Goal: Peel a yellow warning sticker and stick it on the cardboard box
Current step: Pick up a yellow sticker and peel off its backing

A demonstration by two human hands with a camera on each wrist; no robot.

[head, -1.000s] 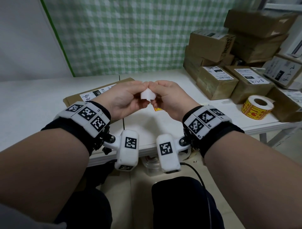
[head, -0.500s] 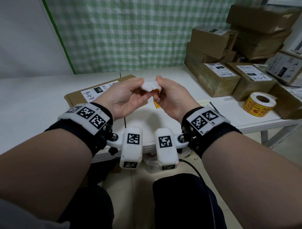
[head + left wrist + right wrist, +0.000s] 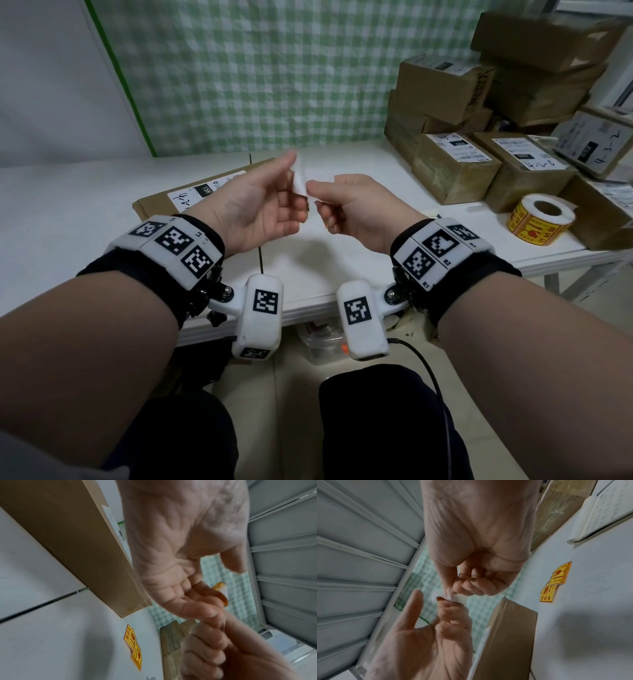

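Note:
Above the table's front edge both hands hold a small sticker piece [image 3: 300, 182], its white backing toward my head. My right hand [image 3: 312, 192] pinches the white backing [image 3: 453, 596] between thumb and curled fingers. My left hand [image 3: 297, 197] has its fingers curled at the piece's other end, where the yellow sticker [image 3: 222, 598] shows at the fingertips [image 3: 208, 610]; its thumb [image 3: 417, 601] stands free. The flat cardboard box [image 3: 156, 205] with a white label lies on the table behind the left hand.
A roll of yellow warning stickers [image 3: 537, 219] stands at the right on the white table [image 3: 68, 212]. Two loose yellow stickers [image 3: 133, 647] lie flat on the table under the hands. Labelled cardboard boxes [image 3: 455, 164] are stacked at the back right.
The hands have drawn slightly apart, and the white piece between them now stands on edge. The left thumb has lifted off it.

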